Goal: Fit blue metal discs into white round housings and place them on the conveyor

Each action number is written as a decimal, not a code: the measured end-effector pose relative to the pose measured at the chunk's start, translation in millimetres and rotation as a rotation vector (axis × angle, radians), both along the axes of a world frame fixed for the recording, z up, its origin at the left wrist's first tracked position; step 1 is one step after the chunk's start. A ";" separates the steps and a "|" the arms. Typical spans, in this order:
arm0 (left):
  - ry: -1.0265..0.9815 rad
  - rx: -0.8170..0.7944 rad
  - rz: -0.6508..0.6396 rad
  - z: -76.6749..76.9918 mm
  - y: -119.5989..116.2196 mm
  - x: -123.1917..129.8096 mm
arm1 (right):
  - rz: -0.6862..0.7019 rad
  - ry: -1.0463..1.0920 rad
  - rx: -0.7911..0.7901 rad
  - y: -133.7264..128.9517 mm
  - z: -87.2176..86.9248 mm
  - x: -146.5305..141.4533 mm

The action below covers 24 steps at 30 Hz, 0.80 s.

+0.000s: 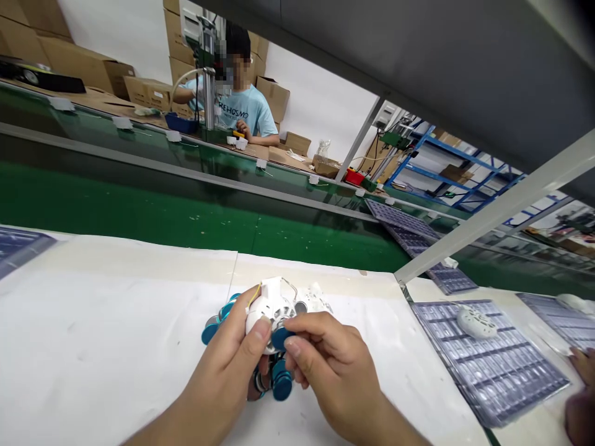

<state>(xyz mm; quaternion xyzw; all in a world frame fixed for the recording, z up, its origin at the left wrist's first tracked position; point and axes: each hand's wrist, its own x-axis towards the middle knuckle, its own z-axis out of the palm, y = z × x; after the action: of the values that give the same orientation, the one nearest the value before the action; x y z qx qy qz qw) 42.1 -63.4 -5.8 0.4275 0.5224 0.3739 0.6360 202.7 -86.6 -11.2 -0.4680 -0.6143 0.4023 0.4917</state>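
Note:
My left hand (232,353) is wrapped around a white round plastic housing (259,311) with vent slots and thin yellow wires at its top. Between thumb and fingers, my right hand (332,359) pinches a blue disc (280,338) against the face of that housing. Below my hands lies a cluster of blue-topped discs (281,381) on the white table, and more blue discs (211,330) lie left of my left hand. Just behind the housing sits another white perforated part (316,300), partly hidden by my right hand.
At right, a clear compartment tray (502,365) bears a white vented housing (476,323); a person's hand (583,365) shows at the edge. Behind the table runs a green conveyor (186,210) with small white parts. A slanted white post (493,198) rises right. A person in blue (246,111) sits across.

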 end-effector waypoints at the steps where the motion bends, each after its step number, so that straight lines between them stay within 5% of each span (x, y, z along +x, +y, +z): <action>1: -0.001 0.005 -0.011 -0.6 -0.3 -0.2 | -0.018 -0.023 0.010 0.7 0.0 -0.6; 7: -0.044 0.020 -0.054 -4.0 0.0 -1.4 | -0.066 -0.066 -0.001 0.5 -2.9 -2.2; 21: -0.148 0.031 -0.073 -7.5 -1.6 -2.4 | -0.112 0.176 -0.338 6.2 -3.1 2.4; 24: -0.157 0.024 -0.008 -10.7 -7.3 -5.8 | -0.013 0.285 -0.307 6.2 -1.4 0.0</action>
<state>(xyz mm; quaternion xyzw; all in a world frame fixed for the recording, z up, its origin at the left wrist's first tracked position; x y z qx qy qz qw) 36.4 -70.7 -16.5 0.4065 0.4647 0.4102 0.6713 202.7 -80.4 -12.6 -0.4798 -0.4668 0.5502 0.4992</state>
